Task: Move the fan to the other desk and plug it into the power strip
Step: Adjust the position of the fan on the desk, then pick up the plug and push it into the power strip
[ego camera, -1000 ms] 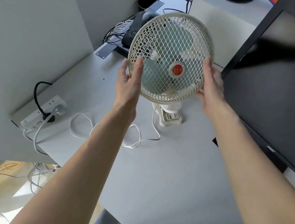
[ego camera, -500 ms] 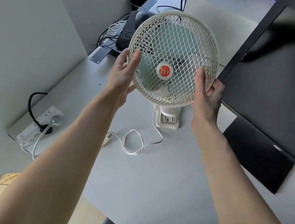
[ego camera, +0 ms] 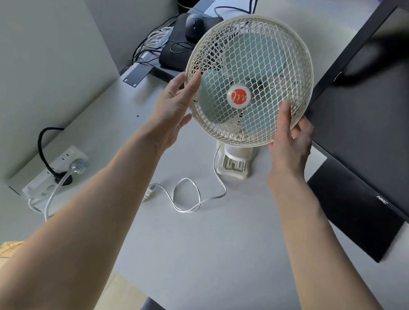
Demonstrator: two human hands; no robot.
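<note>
A small white fan [ego camera: 249, 79] with a mesh cage, pale green blades and a red centre badge stands on its white base [ego camera: 233, 163] on the grey desk [ego camera: 211, 247]. My left hand [ego camera: 174, 106] grips the cage's left rim, thumb on the front. My right hand [ego camera: 292, 138] holds the lower right rim. The fan's white cord [ego camera: 190, 192] loops on the desk and ends in a loose plug [ego camera: 149, 193] beside my left forearm. A white power strip [ego camera: 55, 173] lies at the desk's left edge with two plugs in it.
A black monitor [ego camera: 387, 115] stands close on the right, its flat base [ego camera: 353, 210] on the desk. Behind the fan lie a black mouse [ego camera: 193, 28], a black pad and tangled cables. A grey partition wall runs along the left. Cables hang below the desk edge.
The fan has shifted right, closer to the monitor, and its base now rests on the desk. The cord has been dragged right, so its loose plug now shows. Both hands stay on the cage.
</note>
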